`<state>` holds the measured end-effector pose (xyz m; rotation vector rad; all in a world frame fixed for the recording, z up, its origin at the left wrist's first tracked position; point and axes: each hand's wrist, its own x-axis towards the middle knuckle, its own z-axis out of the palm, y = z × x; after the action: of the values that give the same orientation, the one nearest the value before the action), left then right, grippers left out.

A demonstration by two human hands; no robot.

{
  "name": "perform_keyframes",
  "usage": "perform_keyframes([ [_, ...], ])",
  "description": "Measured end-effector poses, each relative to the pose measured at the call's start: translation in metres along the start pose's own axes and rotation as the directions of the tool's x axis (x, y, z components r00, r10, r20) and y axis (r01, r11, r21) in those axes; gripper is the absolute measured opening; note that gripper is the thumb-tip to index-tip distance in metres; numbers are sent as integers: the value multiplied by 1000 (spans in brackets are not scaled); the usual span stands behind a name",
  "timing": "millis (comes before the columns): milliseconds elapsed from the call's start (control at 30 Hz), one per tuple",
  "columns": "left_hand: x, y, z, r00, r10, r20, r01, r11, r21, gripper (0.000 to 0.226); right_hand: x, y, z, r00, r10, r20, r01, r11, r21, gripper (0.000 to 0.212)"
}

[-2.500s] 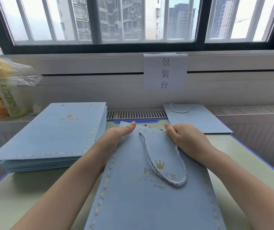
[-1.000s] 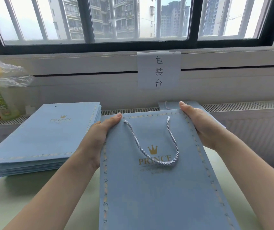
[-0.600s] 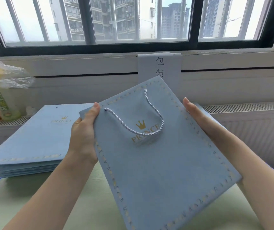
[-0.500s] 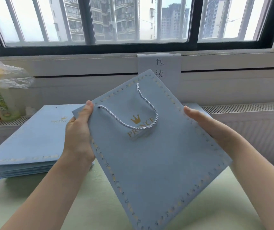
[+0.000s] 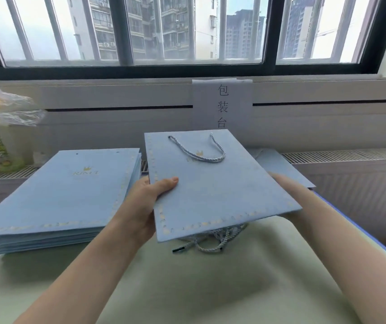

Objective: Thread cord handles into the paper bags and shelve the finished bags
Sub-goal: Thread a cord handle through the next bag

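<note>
Head view: flat blue paper bag held above the table.
Left hand pinches its 9 o'clock edge; right hand is under the 3 o'clock edge, grip unclear. Cord handle lies at 12 o'clock; bag stack at 9 o'clock.

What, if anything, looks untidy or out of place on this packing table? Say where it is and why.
Only the loose cords: they lie tangled on the green table, partly under the held bag. The stack of bags is slightly fanned but orderly. Nothing looks damaged.
</note>
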<state>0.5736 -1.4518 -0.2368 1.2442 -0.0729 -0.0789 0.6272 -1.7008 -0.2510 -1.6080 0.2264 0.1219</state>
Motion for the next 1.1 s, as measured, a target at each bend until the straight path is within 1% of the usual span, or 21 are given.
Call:
perform_keyframes([
  [33, 3, -1, -1, 999, 19, -44, -20, 999, -31, 16, -4, -2, 6, 994, 62, 90, -68, 995, 69, 21],
  [67, 6, -3, -3, 995, 43, -90, -49, 997, -66, 17, -1, 3, 6, 965, 78, 250, -133, 969, 210, 24],
  [100, 8, -5, -6, 989, 70, -134, -83, 992, -96, 18, -8, 4, 12, 925, 42, 377, -161, 943, 291, 21],
  [133, 11, -5, -7, 980, 95, -172, -115, 987, -114, 18, -12, 6, 14, 881, 29, 471, -190, 935, 298, 21],
  [167, 13, -6, -9, 971, 121, -206, -147, 982, -115, 18, -16, 9, 18, 838, 6, 545, -156, 961, 230, 26],
  [233, 16, -8, -9, 955, 171, -241, -197, 976, -89, 17, -23, 10, 26, 759, -43, 650, -50, 991, 125, 33],
  [267, 16, -9, -8, 952, 191, -241, -212, 975, -63, 16, -27, 9, 32, 728, -69, 682, -22, 992, 124, 34],
  [300, 17, -11, -7, 950, 205, -234, -220, 975, -39, 17, -32, 7, 38, 699, -98, 709, -32, 985, 167, 33],
  [333, 18, -13, -7, 952, 208, -225, -220, 975, -29, 18, -34, 8, 43, 693, -122, 710, -37, 978, 204, 31],
  [367, 19, -15, -6, 955, 202, -218, -214, 976, -29, 20, -36, 8, 48, 715, -145, 683, -43, 967, 251, 28],
  [433, 22, -16, -7, 960, 193, -205, -199, 980, -8, 24, -36, 7, 55, 796, -183, 577, -25, 942, 334, 24],
  [533, 23, -17, -7, 973, 174, -153, -162, 983, 88, 28, -27, 7, 54, 925, -168, 341, -11, 885, 466, 10],
  [600, 21, -21, -5, 983, 136, -121, -111, 974, 195, 31, -20, 7, 50, 977, -136, 162, 31, 851, 525, 10],
  [633, 20, -23, -5, 986, 128, -111, -89, 950, 300, 33, -17, 7, 47, 990, -123, 73, 65, 841, 537, 12],
  [700, 19, -30, -5, 987, 140, -80, -76, 840, 536, 36, -10, 7, 38, 991, -102, -90, 135, 829, 542, 17],
  [733, 18, -33, -5, 987, 149, -59, -81, 783, 616, 34, -6, 7, 33, 983, -96, -155, 165, 825, 541, 19],
  [767, 16, -35, -4, 988, 150, -38, -88, 745, 661, 31, -3, 7, 28, 974, -83, -210, 186, 822, 538, 20],
  [867, 12, -41, 0, 991, 132, 15, -105, 709, 697, 24, 5, 11, 14, 955, -16, -296, 191, 798, 571, 20],
  [933, 12, -43, 0, 991, 129, 28, -110, 690, 715, 23, 9, 13, 7, 952, 10, -306, 179, 793, 582, 18],
  [1000, 12, -44, 0, 992, 125, 34, -111, 683, 722, 22, 14, 17, 3, 950, 31, -310, 168, 788, 592, 9],
  [1100, 13, -44, -2, 993, 112, 32, -101, 687, 720, 19, 17, 20, 1, 952, 51, -303, 157, 768, 621, 14],
])
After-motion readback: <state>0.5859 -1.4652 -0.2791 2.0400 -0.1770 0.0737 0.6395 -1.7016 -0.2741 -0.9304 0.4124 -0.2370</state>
